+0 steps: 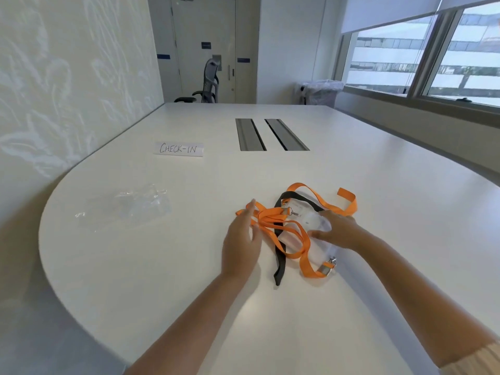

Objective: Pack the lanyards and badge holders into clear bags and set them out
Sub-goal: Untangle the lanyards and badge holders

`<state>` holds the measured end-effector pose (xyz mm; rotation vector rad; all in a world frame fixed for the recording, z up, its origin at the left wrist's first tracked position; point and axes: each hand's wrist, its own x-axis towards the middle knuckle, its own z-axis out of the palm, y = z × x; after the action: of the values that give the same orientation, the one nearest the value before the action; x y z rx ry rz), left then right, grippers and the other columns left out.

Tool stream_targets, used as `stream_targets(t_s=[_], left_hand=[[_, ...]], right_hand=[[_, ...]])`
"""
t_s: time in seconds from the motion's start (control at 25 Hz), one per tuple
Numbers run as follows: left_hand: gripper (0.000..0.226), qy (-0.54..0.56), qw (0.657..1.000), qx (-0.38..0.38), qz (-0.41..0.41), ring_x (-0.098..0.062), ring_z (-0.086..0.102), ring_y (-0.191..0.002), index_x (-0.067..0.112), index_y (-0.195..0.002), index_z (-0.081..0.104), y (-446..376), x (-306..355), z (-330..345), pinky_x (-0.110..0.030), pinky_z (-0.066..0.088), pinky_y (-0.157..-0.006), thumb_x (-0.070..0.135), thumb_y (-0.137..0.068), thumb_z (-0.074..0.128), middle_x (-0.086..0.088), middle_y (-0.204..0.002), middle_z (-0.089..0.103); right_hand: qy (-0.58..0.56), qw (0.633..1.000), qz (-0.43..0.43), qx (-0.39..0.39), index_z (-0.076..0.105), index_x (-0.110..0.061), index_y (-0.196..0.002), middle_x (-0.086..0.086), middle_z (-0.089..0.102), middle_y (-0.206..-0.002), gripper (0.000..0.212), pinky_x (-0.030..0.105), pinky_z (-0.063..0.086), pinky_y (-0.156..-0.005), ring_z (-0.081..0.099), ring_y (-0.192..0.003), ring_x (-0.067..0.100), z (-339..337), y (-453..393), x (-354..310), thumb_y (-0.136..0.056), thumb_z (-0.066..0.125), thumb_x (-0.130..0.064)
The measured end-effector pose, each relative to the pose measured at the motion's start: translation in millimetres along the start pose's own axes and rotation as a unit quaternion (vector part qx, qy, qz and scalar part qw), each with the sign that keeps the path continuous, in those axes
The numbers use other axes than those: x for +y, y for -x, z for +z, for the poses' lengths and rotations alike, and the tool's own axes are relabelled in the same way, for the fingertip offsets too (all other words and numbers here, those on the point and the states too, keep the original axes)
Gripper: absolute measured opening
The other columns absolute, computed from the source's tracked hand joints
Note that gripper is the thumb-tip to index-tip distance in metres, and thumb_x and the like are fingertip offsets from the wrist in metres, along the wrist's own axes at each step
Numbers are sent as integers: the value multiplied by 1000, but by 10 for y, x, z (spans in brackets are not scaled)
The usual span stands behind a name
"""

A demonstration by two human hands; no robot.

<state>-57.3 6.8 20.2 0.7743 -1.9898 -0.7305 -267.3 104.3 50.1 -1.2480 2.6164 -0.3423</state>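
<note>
Big white table (351,185) fills the view, rounded at the near-left end, with two grey slotted panels (270,134) sunk into its middle. Far end, an office chair (208,82) sits in front of a door (205,47), and windows (433,52) run down the right side with a lined bin (322,92) under them. On the table's left, a pile of clear bags (130,207) lies flat, well apart from the action. Behind it stands a folded card reading CHECK-IN (178,149). Now the tangle, centre stage: orange lanyards (292,239) looped over each other, a black lanyard (280,263) threading under them, and clear badge holders (316,223) lying in the middle of the heap, metal clips (328,266) showing at the strap ends. Left hand (242,239) is over the left edge of the tangle, fingers straight and spread, gripping nothing, fingertips at the orange loops. Right hand (338,231) rests on the badge holders, fingers extended flat against the plastic, thumb out to the side, pressing rather than pinching.
</note>
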Motion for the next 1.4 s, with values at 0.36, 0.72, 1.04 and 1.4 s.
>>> stream_targets(t_s=[0.36,0.72,1.04,1.4], left_hand=[[30,120,990,19,-65,-9,47,-120,22,-121,57,5,346,260,-13,38,-92,30,-93,49,5,-128,55],[18,237,961,-98,-102,10,62,-78,35,-89,62,-40,406,139,-5,46,-62,46,-82,49,22,-88,65],[13,219,968,-67,-98,-8,61,-78,40,-85,53,-50,424,105,-7,45,-50,28,-91,51,19,-98,59],[16,269,939,-205,-59,-3,63,-60,31,-101,61,-64,488,65,-14,48,-50,25,-87,55,10,-97,69]], right_hand=[[-162,984,-3,79,68,-12,-103,3,64,-91,25,20,41,-64,55,-84,17,-308,88,66,-84,67,-28],[-547,835,-62,16,68,-9,-93,-11,52,-50,19,23,40,-55,36,-46,7,-302,463,-448,-87,62,-27],[-519,846,-83,91,69,-26,-89,-6,69,-90,18,19,50,-62,59,-68,8,-189,251,-371,-94,53,-20],[-518,844,-138,-8,50,2,-81,-2,48,-67,19,15,43,-48,52,-47,6,-101,281,-479,-96,39,-2]])
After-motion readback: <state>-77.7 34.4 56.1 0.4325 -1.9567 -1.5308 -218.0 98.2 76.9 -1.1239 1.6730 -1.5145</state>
